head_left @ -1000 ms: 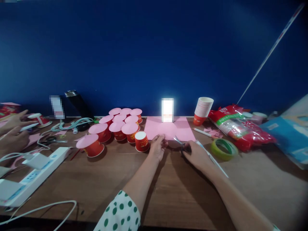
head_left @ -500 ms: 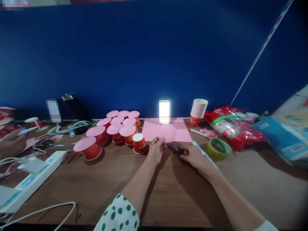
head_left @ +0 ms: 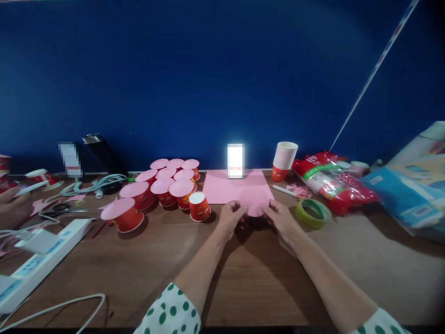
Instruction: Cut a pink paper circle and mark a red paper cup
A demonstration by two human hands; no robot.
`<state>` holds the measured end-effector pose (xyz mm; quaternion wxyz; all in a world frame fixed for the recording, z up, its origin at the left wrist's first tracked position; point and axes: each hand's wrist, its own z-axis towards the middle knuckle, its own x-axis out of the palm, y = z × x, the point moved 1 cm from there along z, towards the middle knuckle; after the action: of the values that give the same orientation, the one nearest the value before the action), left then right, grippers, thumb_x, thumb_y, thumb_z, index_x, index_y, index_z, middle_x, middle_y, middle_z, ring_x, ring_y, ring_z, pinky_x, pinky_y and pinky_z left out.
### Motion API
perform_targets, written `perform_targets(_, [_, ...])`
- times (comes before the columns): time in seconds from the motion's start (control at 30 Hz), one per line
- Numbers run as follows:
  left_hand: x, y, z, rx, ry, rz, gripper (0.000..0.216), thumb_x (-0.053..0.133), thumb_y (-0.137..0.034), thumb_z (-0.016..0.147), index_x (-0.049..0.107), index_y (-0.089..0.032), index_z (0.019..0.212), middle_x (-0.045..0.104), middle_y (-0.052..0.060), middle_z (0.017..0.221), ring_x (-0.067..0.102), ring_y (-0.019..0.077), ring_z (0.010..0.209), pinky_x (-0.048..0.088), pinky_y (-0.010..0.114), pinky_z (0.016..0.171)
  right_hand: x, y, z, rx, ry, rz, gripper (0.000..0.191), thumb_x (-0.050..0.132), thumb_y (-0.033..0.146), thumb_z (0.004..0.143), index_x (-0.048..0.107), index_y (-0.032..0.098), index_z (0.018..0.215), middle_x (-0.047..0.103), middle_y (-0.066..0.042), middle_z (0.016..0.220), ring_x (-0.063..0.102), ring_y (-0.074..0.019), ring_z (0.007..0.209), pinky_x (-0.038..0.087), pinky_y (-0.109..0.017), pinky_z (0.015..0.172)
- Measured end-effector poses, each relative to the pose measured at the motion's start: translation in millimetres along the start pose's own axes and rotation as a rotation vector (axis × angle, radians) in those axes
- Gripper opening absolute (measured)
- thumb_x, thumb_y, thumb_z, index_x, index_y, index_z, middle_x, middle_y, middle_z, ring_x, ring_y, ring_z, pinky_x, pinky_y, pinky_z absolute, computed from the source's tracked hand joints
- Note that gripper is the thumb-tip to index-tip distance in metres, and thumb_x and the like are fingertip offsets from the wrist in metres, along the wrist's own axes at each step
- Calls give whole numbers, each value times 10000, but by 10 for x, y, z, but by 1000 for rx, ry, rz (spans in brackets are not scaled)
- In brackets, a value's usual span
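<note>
On the brown table [head_left: 243,287], a cluster of cups [head_left: 167,199] topped with pink discs stands left of your pink sheet [head_left: 222,185]. Your left hand [head_left: 231,218] and right hand [head_left: 283,220] each pinch the near edge of a loose pink disc [head_left: 255,202], at the sheet's near edge; I cannot tell what is beneath it. An uncovered cup [head_left: 200,208] stands just left. You seem to be working the disc's slits; the next move calls for a light, even pinch.

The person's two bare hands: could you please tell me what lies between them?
The head view shows a round pink paper disc between the left hand and right hand, both gripping its edge.
</note>
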<state>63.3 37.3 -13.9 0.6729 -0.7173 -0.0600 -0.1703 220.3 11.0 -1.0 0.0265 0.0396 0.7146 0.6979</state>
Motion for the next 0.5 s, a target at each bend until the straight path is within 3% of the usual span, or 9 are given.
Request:
perform_targets(0.1, [-13, -15, -8, 81, -31, 108, 252, 698, -342, 628, 604, -132, 730, 575, -11, 533, 462, 61, 410, 321, 163, 388, 5, 3, -18, 49, 43, 84, 310, 704, 428, 635, 559, 172, 733, 478, 65, 503, 367, -52, 403, 256, -172, 377])
perform_targets(0.2, [-11, -16, -16, 101, -28, 110, 252, 695, -350, 632, 622, -140, 751, 612, 8, 579, 530, 93, 463, 386, 187, 441, 62, 13, -45, 76, 75, 151, 310, 724, 402, 623, 564, 165, 745, 511, 53, 549, 385, -50, 435, 245, -166, 391])
perform_targets(0.33, [29, 9, -42, 34, 18, 31, 271, 722, -357, 604, 608, -133, 705, 610, 11, 589, 534, 89, 488, 415, 193, 477, 148, 4, -66, 62, 43, 163, 338, 733, 394, 609, 599, 165, 818, 520, 50, 530, 405, -67, 459, 258, -177, 403])
perform_targets(0.5, [75, 11, -80, -92, 41, -21, 311, 725, -396, 598, 583, -138, 698, 577, -4, 546, 487, 62, 432, 354, 159, 403, 151, -32, -44, 4, 11, 159, 381, 727, 410, 610, 620, 157, 875, 611, 3, 674, 462, -88, 540, 321, -195, 457])
